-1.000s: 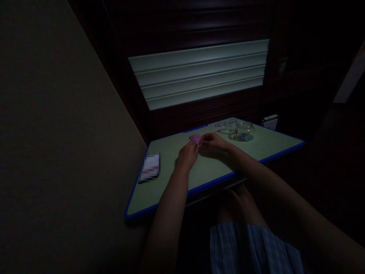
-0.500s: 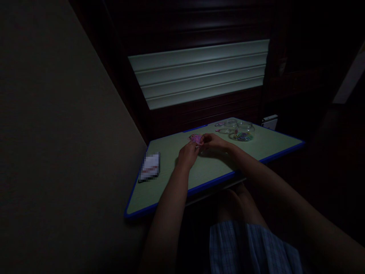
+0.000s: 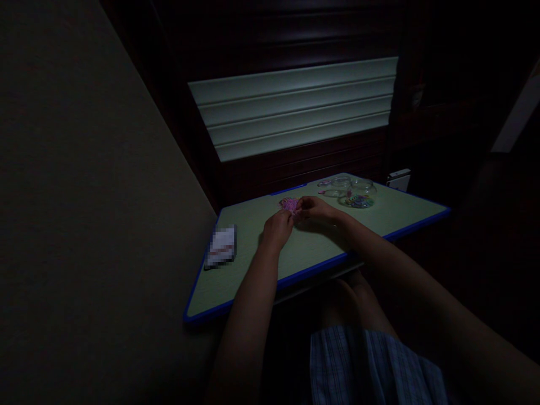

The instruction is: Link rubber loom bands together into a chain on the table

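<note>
1. Holds a pink bundle (image 3: 289,205) between left hand (image 3: 277,229) and right hand (image 3: 315,209), just above the middle of the table (image 3: 253,264), toward its far edge.
2. Closes the fingertips of both hands narrowly on the pink bundle, left hand from the table's near side, right hand from the table's right. Too dark to tell single fingers apart.
3. Looks small, light and soft, probably stretchy and prone to tangling. Seems unlikely to break, but easy to drop or snag.
4. Seems best taken in a fingertip pinch at its outer edge, with only a gentle pull.
5. Shows clear bowls (image 3: 358,194) holding coloured bits at the table's far right, apart from both hands, and a blurred card (image 3: 222,247) at the table's left edge.
</note>
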Demonstrator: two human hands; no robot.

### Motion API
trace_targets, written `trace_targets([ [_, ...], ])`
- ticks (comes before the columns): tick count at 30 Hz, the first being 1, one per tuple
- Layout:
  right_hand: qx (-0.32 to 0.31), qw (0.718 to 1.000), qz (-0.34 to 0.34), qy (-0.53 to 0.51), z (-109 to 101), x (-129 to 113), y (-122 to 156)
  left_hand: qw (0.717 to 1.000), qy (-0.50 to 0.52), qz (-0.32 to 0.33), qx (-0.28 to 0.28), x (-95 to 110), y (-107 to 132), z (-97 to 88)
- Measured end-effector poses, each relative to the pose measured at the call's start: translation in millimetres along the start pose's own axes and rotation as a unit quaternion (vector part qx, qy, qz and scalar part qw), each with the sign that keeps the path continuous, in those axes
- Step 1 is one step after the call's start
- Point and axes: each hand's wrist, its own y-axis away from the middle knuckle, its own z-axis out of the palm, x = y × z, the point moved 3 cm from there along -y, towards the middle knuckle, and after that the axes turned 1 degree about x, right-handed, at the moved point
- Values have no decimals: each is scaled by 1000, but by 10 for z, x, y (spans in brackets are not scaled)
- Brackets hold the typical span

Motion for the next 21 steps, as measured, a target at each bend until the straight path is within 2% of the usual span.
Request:
trace_targets([
  [8, 84, 994, -20, 65, -97, 14, -49, 1000, -12, -14, -9, -9, 4, 5],
  [21, 94, 993, -24, 67, -78, -22, -12, 1000, -15, -10, -7, -46, -9, 46],
])
